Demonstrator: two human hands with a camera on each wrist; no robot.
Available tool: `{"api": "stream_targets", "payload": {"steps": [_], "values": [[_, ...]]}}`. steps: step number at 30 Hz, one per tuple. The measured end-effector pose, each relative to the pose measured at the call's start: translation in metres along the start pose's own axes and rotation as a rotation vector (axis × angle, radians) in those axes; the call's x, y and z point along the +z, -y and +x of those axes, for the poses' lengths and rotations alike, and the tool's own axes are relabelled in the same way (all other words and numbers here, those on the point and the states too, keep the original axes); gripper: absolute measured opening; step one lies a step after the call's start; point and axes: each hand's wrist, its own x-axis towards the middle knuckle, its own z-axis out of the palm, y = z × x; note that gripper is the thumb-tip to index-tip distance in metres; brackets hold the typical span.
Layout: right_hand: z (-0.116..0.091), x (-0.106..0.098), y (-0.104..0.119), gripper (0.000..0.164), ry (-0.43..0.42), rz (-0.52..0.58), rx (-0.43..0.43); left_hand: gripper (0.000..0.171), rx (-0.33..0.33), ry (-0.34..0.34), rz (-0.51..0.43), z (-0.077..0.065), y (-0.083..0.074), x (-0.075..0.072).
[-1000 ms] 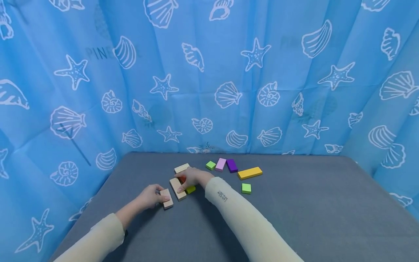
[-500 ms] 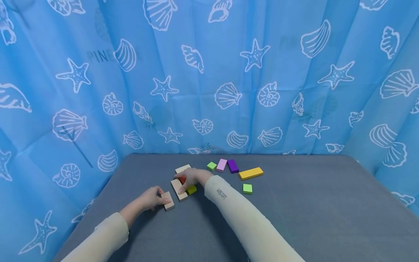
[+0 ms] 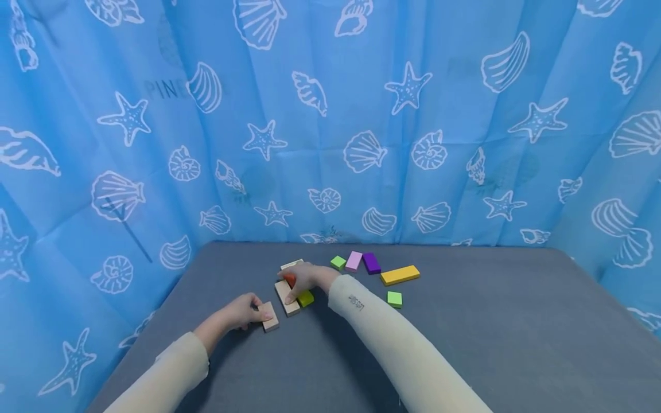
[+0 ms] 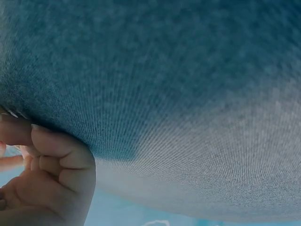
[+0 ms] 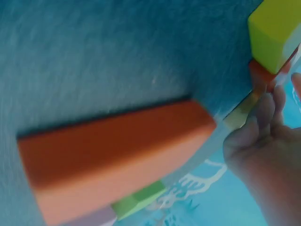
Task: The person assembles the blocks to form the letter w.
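In the head view, my left hand point(image 3: 240, 311) pinches a small plain wooden block point(image 3: 271, 319) resting on the grey table. In the left wrist view, that hand's fingers point(image 4: 59, 143) are curled at the frame's edge, and the block is hidden. Just to the right, my right hand point(image 3: 308, 276) bends over a longer plain wooden block point(image 3: 283, 291), thumb against its side and forefinger at its far end. Under this hand's palm a red block point(image 3: 290, 280) partly shows, beside a yellow-green block point(image 3: 306, 298). Another pale wooden block point(image 3: 291, 264) lies behind the fingers.
Farther right lie a green block point(image 3: 338, 263), a pink one point(image 3: 354, 260), a purple one point(image 3: 371, 263), a long yellow one point(image 3: 400, 275) and a second green one point(image 3: 395, 299). Near the right wrist lies an orange block point(image 5: 117, 155). A blue shell-print curtain point(image 3: 330, 143) hangs behind the table.
The head view has shifted slightly, so everything appears a little farther right. Both hands keep nearly the same places on their blocks.
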Motion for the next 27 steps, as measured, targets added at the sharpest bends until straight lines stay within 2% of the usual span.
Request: {"api": "stream_targets", "payload": {"steps": [2, 7, 13, 16, 22, 25, 27], "values": [[-0.002, -0.002, -0.001, 0.073, 0.030, 0.002, 0.000, 0.037, -0.002, 0.006, -0.003, 0.000, 0.000, 0.001], [-0.004, -0.006, -0.002, 0.086, 0.098, -0.092, 0.035, 0.034, -0.005, 0.005, -0.014, 0.000, -0.001, 0.002], [0.004, -0.006, -0.001, 0.097, 0.163, -0.088, 0.104, 0.032, -0.029, 0.003, -0.021, -0.001, -0.001, -0.002], [0.003, -0.006, 0.002, 0.094, 0.137, -0.139, 0.096, 0.032, -0.044, 0.010, -0.019, 0.000, -0.002, -0.003], [-0.011, -0.005, 0.009, 0.096, -0.023, -0.281, 0.000, 0.032, -0.037, 0.000, -0.025, 0.002, -0.002, 0.001], [-0.017, -0.003, 0.010, 0.087, -0.117, -0.280, -0.058, 0.030, -0.028, -0.024, -0.019, 0.002, -0.001, 0.003], [-0.020, -0.001, 0.009, 0.071, -0.162, -0.192, -0.084, 0.028, -0.013, -0.040, -0.014, 0.001, -0.001, 0.003]]}}
